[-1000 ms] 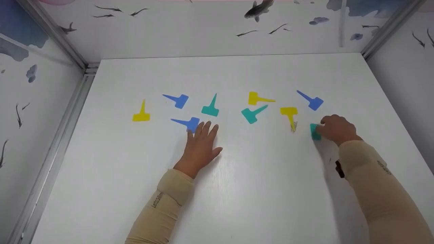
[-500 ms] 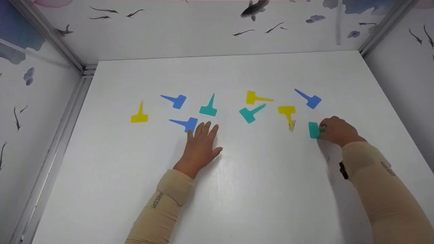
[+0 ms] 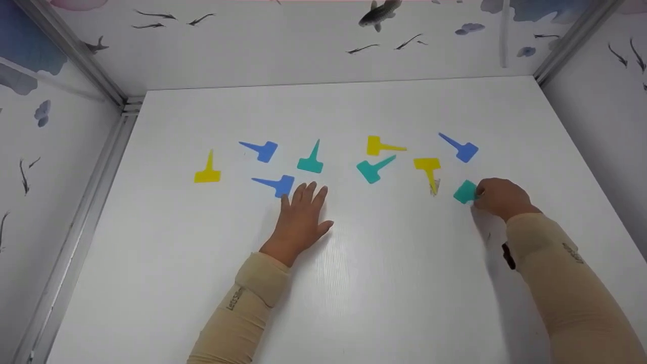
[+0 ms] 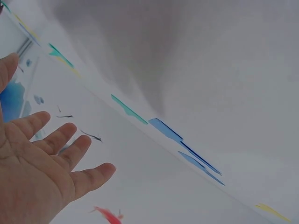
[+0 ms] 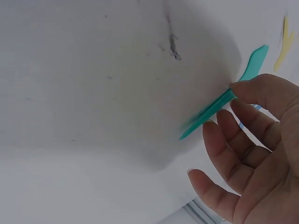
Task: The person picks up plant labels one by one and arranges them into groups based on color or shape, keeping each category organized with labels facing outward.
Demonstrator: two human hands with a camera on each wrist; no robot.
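My right hand [image 3: 503, 198] pinches the stem of a green T-shaped plant label [image 3: 465, 192] between thumb and index finger, at the right of the table. In the right wrist view its thin stem [image 5: 205, 122] runs past the fingertips, while the other fingers stay loosely bent. My left hand [image 3: 298, 222] is spread with straight fingers, palm down, low over the middle left of the table. Its fingertips reach the edge of a blue plant label [image 3: 283, 186], holding nothing; the left wrist view shows the open palm [image 4: 28, 182].
Several flat labels lie beyond the hands: yellow [image 3: 208, 176], blue [image 3: 266, 151] and green [image 3: 311, 165] on the left. To the right are yellow [image 3: 374, 145], green [image 3: 369, 172], another yellow [image 3: 427, 164] and blue [image 3: 467, 152]. Printed walls enclose the white table [image 3: 354, 293].
My right hand has shifted from the green label's broad head to its stem, then turned it, so the head now sits tilted. The left hand stays almost still.
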